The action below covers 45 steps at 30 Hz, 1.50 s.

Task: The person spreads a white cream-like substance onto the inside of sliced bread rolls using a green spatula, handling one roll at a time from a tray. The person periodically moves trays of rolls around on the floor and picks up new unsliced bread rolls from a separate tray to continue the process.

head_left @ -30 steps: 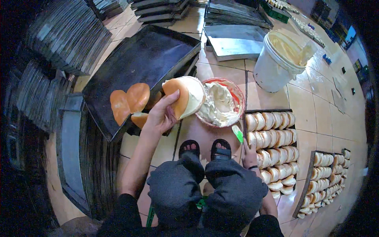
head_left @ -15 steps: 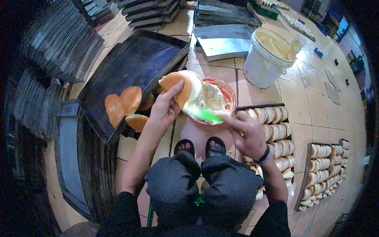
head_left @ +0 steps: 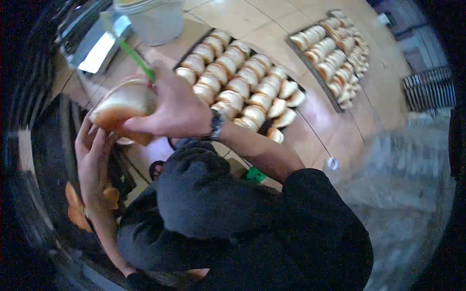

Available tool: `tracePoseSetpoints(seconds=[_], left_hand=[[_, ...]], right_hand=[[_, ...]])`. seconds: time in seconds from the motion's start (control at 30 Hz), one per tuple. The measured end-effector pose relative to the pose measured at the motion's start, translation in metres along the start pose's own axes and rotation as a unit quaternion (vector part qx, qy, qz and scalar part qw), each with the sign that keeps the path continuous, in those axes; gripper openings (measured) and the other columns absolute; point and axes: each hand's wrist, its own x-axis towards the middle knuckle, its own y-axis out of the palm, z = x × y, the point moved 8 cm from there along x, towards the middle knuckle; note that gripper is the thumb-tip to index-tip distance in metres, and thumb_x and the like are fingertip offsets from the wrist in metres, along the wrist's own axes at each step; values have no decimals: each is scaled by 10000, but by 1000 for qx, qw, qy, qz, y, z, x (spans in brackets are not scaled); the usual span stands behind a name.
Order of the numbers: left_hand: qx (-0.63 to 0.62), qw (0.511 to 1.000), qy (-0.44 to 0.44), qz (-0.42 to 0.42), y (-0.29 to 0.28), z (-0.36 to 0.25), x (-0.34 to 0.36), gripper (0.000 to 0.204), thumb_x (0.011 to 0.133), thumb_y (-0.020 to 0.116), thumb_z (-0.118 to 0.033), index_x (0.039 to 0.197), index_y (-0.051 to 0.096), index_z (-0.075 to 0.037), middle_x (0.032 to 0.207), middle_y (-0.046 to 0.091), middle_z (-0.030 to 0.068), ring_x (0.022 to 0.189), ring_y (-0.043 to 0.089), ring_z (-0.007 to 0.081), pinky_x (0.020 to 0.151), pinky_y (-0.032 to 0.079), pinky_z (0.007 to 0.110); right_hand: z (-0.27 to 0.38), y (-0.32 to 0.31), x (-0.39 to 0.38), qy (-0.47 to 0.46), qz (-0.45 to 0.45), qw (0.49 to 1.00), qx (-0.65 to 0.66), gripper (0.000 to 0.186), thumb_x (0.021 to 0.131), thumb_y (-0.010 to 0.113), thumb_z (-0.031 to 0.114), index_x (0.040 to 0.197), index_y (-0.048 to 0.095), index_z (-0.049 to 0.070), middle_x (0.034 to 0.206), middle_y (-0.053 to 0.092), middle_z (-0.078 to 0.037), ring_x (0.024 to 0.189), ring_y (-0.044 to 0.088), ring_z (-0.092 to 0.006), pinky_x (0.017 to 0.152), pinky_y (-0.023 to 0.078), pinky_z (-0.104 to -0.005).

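The left hand holds a bun from below, its fingers curled against the brown crust, pale side up. The right hand closes on the green handle of a spatula while its thumb lies along the same bun (motion blur hides whether the blade touches anything). The bun is at the upper left, in front of the person's knees and below a white bucket. Just beyond the right wrist, rows of buns fill a dark tray; a second batch lies farther right. Beside the left forearm, loose brown pieces rest in a black pan.
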Motion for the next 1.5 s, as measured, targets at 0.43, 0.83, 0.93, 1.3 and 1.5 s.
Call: tracePoseSetpoints(seconds=[0.43, 0.83, 0.93, 1.3, 1.5], left_hand=[[695, 717, -40, -34, -205, 30, -117, 601, 839, 688, -197, 1360, 420, -62, 1364, 434, 204, 1262, 434, 333, 1053, 345, 397], [717, 684, -57, -125, -216, 22, -133, 619, 641, 793, -124, 1211, 558, -74, 1363, 407, 270, 1231, 444, 424, 1009, 405, 445], [698, 705, -79, -95, -204, 14, -126, 474, 623, 787, -173, 1067, 650, -81, 1388, 375, 271, 1258, 409, 417, 1029, 362, 480], [529, 840, -53, -108, -283, 20, -144, 298, 647, 721, -66, 920, 606, -32, 1372, 411, 207, 1196, 476, 360, 937, 427, 403], [517, 734, 36, -439, -334, -86, -207, 219, 699, 630, 33, 913, 585, 27, 948, 647, 152, 884, 636, 220, 800, 483, 302]], right_hand=[[-253, -229, -341, 466, -327, 741, -355, 747, 573, 867, 364, 1070, 510, -63, 1016, 606, -192, 906, 604, -280, 772, 495, -378], [-251, -184, -312, 408, -309, 764, -394, 597, 654, 828, 357, 994, 552, -49, 884, 590, -140, 758, 570, -254, 672, 480, -373], [-210, -191, -265, 360, -329, 789, -374, 598, 683, 813, 363, 1005, 523, -48, 857, 558, -133, 727, 537, -250, 638, 465, -372], [-118, -28, -32, 98, -164, 979, -79, 295, 772, 771, 163, 814, 502, 51, 669, 526, 1, 560, 464, -59, 501, 376, -210], [-1, 57, 31, 11, -48, 999, -4, 361, 762, 775, 219, 717, 461, 48, 571, 466, -4, 497, 425, -87, 462, 368, -262]])
